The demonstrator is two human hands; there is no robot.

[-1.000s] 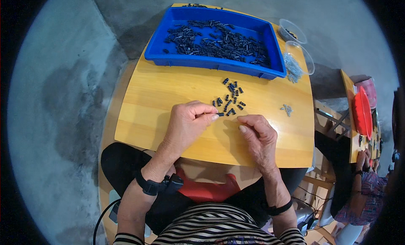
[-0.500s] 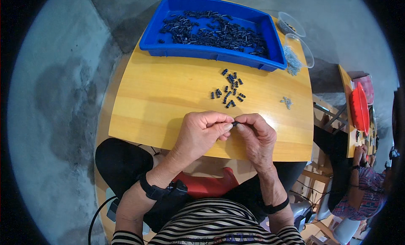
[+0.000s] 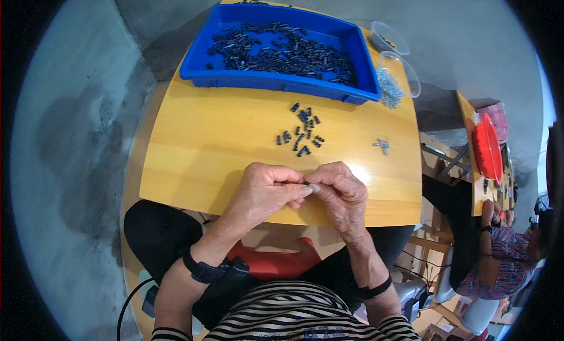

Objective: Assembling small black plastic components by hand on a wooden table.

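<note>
Over the near part of the yellow table, my left hand and my right hand meet, fingertips closed in a pinch. Between them is a small black piece, mostly covered by the fingers; its exact kind is too small to make out. Just beyond the hands lies a loose cluster of short black cylindrical parts. A little heap of small silvery pieces, screw-like in shape, rests to the right of that cluster.
A big blue tray of many black parts fills the table's far side. Two clear tubs stand by its right end, the nearer with silvery pieces. A red stool shows below. At right, another person sits by a red basin.
The whole view has shifted, so table and hands appear farther left and slightly lower. Both hands stay pinched together, and less of the black piece shows between them.
</note>
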